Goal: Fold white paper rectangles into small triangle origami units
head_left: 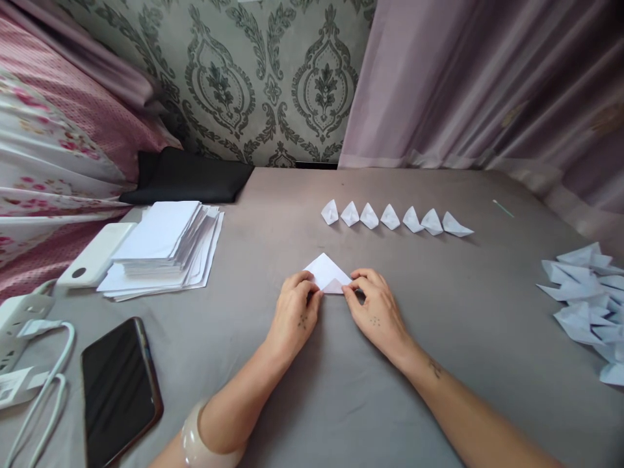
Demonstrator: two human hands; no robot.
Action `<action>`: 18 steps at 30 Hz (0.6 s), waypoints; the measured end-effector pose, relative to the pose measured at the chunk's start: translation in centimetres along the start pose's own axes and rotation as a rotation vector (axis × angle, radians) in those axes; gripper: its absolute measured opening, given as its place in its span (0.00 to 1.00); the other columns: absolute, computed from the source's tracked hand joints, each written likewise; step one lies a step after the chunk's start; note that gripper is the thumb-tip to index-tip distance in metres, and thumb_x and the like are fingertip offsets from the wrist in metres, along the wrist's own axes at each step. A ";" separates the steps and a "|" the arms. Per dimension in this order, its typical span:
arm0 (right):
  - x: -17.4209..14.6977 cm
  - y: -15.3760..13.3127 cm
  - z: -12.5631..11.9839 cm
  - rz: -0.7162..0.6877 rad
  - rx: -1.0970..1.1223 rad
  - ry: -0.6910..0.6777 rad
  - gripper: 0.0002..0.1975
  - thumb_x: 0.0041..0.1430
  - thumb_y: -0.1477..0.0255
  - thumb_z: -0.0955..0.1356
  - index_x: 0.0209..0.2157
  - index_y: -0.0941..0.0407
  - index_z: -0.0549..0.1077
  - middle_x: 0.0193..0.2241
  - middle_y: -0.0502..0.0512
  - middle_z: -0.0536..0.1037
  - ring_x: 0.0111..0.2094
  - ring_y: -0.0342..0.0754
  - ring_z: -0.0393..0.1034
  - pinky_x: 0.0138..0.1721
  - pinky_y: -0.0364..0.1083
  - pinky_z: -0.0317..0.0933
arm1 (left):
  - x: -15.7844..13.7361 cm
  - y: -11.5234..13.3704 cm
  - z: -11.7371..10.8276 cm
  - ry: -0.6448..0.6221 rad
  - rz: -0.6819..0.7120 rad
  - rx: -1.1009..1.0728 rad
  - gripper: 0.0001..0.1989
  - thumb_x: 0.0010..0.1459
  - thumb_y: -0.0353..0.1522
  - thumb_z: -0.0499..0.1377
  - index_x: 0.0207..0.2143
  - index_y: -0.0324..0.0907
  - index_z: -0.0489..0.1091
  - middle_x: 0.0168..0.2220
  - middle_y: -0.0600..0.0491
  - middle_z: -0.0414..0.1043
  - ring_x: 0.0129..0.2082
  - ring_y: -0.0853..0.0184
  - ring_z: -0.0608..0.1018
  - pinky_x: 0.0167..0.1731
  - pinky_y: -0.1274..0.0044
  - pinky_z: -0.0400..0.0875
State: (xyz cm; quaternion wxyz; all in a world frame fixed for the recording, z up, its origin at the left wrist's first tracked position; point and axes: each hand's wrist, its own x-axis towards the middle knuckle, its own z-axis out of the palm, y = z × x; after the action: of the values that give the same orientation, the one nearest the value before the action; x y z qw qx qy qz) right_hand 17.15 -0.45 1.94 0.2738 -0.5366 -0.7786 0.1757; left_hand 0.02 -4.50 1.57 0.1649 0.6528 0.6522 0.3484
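Note:
Between my two hands, a folded sheet of white paper (324,270) rests on the grey cloth, its pointed corner facing away from me. My left hand (295,309) pinches its left corner between thumb and fingers. At the opposite corner, my right hand (373,305) pinches the paper the same way. A small triangular flap shows along the near edge. Beyond the hands stands a row of several small folded paper boats (390,218).
A stack of white paper (156,237) lies at left, near a white box-shaped device (95,257), a power strip with cables (19,325) and a phone (119,390). More folded papers (585,292) are heaped at right. A thin green stick (503,208) and folded black cloth (195,175) lie farther back.

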 end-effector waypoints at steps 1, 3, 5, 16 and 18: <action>0.0 0.0 0.1 0.005 -0.008 0.009 0.07 0.59 0.69 0.65 0.28 0.55 0.72 0.42 0.56 0.73 0.42 0.51 0.67 0.45 0.51 0.61 | 0.0 0.0 0.0 0.004 0.002 -0.007 0.05 0.58 0.28 0.55 0.33 0.40 0.71 0.46 0.46 0.70 0.46 0.61 0.74 0.47 0.67 0.70; 0.0 0.1 0.3 0.008 -0.020 0.023 0.08 0.58 0.69 0.65 0.28 0.55 0.71 0.42 0.58 0.72 0.42 0.52 0.67 0.45 0.52 0.61 | 0.0 0.0 0.1 0.005 0.000 -0.020 0.06 0.60 0.29 0.54 0.33 0.40 0.71 0.46 0.46 0.70 0.46 0.61 0.73 0.48 0.67 0.70; 0.0 0.1 0.5 0.010 -0.032 0.034 0.08 0.58 0.68 0.64 0.27 0.55 0.71 0.43 0.59 0.72 0.43 0.53 0.67 0.45 0.53 0.61 | 0.0 0.0 0.1 0.003 -0.008 -0.028 0.07 0.60 0.29 0.53 0.33 0.40 0.71 0.45 0.45 0.70 0.46 0.61 0.73 0.47 0.66 0.70; 0.4 -0.1 0.8 0.025 -0.113 0.025 0.06 0.56 0.71 0.65 0.26 0.55 0.69 0.42 0.60 0.70 0.42 0.55 0.65 0.45 0.55 0.61 | 0.0 -0.3 0.7 0.032 0.012 -0.029 0.04 0.61 0.29 0.53 0.34 0.40 0.67 0.45 0.45 0.67 0.46 0.61 0.70 0.47 0.65 0.68; 0.5 -0.1 0.8 0.027 -0.129 0.017 0.06 0.56 0.71 0.65 0.25 0.55 0.69 0.42 0.60 0.70 0.42 0.55 0.64 0.44 0.55 0.61 | 0.0 -0.3 0.7 0.024 0.005 -0.029 0.04 0.60 0.29 0.53 0.33 0.40 0.67 0.45 0.45 0.66 0.46 0.61 0.69 0.47 0.66 0.68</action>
State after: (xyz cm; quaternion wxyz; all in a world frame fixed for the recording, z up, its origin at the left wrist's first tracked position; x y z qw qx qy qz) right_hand 16.46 -0.06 1.54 0.2429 -0.5650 -0.7787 0.1242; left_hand 0.26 -4.34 0.88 0.1654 0.6476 0.6475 0.3661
